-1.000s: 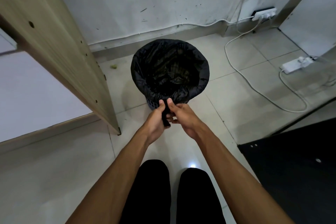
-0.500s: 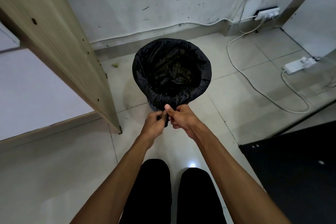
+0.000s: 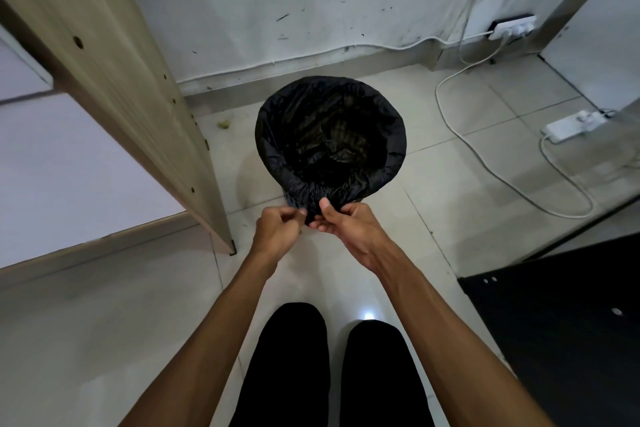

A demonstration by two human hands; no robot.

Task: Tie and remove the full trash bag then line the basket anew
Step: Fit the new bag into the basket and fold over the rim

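We look down at a pale tiled floor [image 3: 450, 218]. At 10 o'clock a large light wooden panel [image 3: 114, 80] runs diagonally from the top left corner to the floor. At 12 o'clock stands a scuffed white wall [image 3: 311, 3] with many dark marks. At 4 o'clock lies a flat black board [image 3: 571, 340].

Just above the centre, towards 12 o'clock, stands the round basket [image 3: 289, 196], only a small dark patch of its perforated side showing; it is lined with a crinkled black plastic trash bag [image 3: 329, 135] whose edge is folded over the rim. The bag mouth is open and dark contents lie inside, too dim to identify.

At 6 o'clock we see two legs in black trousers [image 3: 329, 374]. A white cable [image 3: 485, 163] curves across the floor at 2 o'clock, between a white wall socket [image 3: 512, 31] and a white power strip [image 3: 571, 125] at 3 o'clock.

Our left hand [image 3: 277, 229] and right hand [image 3: 346, 222] are close together at the near rim of the bag, both closed and pinching a gathered bunch of the black plastic; the right thumb points upward against it.
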